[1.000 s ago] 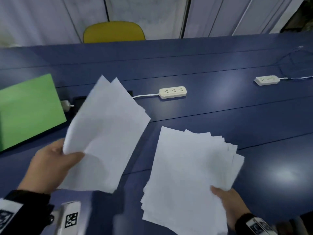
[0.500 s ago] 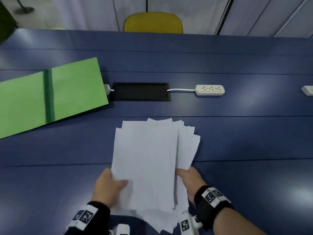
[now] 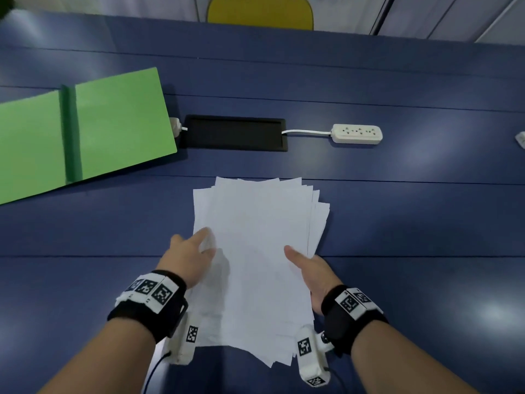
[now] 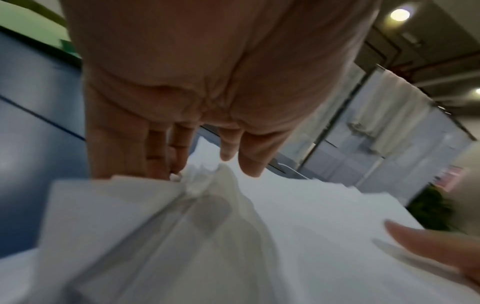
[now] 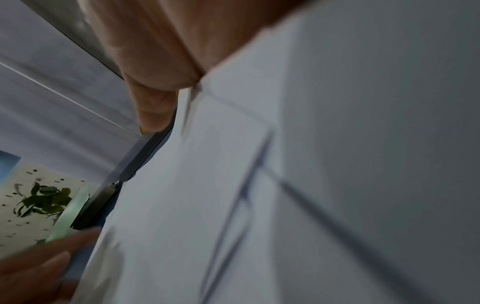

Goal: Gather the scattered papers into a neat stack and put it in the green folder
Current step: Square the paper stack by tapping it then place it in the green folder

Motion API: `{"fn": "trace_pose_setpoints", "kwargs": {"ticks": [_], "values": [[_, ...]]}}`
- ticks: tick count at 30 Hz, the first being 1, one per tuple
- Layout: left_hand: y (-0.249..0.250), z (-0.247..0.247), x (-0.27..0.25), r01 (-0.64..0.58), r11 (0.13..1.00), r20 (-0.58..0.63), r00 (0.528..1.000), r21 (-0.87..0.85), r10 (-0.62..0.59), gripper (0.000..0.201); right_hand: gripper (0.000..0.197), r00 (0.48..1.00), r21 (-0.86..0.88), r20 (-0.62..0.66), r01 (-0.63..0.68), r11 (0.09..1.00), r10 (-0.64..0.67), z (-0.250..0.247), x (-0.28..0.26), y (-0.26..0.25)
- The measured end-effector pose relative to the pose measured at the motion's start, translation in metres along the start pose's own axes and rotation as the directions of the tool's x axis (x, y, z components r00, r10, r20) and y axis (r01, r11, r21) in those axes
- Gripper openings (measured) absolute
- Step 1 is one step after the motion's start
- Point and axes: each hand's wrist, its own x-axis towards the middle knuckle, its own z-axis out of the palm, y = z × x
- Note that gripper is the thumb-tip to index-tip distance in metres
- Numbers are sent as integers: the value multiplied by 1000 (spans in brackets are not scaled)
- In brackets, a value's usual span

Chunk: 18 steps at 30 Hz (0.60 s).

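A loose stack of white papers (image 3: 255,251) lies fanned on the blue table (image 3: 412,223) in front of me. My right hand (image 3: 308,267) grips its right edge, thumb on top and fingers hidden under the sheets. My left hand (image 3: 193,253) is at the left edge. In the left wrist view its fingers (image 4: 155,148) are straight, with their tips against the buckled edge of the papers (image 4: 285,226). The right wrist view shows the thumb (image 5: 153,107) over the papers (image 5: 259,205). The green folder (image 3: 113,123) lies open at the far left.
Beyond the stack are a black cable hatch (image 3: 234,133) set into the table and a white power strip (image 3: 357,134) with its cord. A second strip (image 3: 521,139) is at the right edge. A yellow chair (image 3: 260,9) stands behind the table.
The sheets my left hand held in the air now lie on the stack. The left hand has since slid forward along the left edge and its fingers have straightened. My right hand keeps its grip.
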Motion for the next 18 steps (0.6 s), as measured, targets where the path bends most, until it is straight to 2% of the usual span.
{"fn": "trace_pose_setpoints", "kwargs": {"ticks": [2, 4, 6, 8, 9, 10, 11, 13, 14, 15, 16, 17, 18], "values": [[10, 3, -5, -75, 995, 45, 996, 71, 72, 58, 19, 1000, -50, -18, 15, 999, -16, -1, 3, 2], [12, 7, -13, -109, 994, 11, 994, -11, 109, 67, 28, 999, -52, -54, -2, 999, -1, -3, 7, 6], [2, 1, -28, -90, 976, -162, 985, -198, 58, 67, 29, 997, 5, -68, -33, 999, 33, -7, 10, 12], [-22, 1, -46, -34, 904, -321, 940, -425, -116, 62, 27, 995, 96, -57, -73, 993, 78, -11, 9, 16], [-34, 5, -56, 13, 812, -313, 919, -584, -240, 60, 26, 994, 157, -42, -93, 983, 101, -12, 8, 20], [-43, 13, -67, 74, 665, -222, 910, -743, -349, 57, 27, 992, 216, -16, -116, 969, 122, -12, 6, 24], [-45, 23, -77, 165, 472, -45, 914, -866, -403, 54, 29, 990, 268, 12, -137, 954, 139, -10, 3, 28], [-43, 46, -89, 334, 78, 298, 908, -939, -296, 50, 31, 986, 335, 52, -165, 928, 156, -3, -4, 35], [-37, 55, -92, 369, -59, 372, 899, -927, -232, 47, 31, 984, 350, 75, -179, 920, 163, 4, -9, 38], [-34, 63, -92, 361, -131, 381, 901, -924, -208, 41, 29, 981, 351, 97, -192, 916, 169, 10, -16, 42], [-36, 73, -88, 324, -147, 351, 908, -935, -231, 35, 28, 977, 342, 123, -206, 917, 174, 15, -23, 46], [-35, 79, -86, 283, -94, 298, 909, -954, -293, 29, 28, 972, 326, 150, -223, 919, 182, 19, -29, 51], [-37, 83, -84, 245, 6, 226, 904, -970, -364, 26, 29, 966, 304, 171, -238, 922, 193, 20, -32, 56]]}}
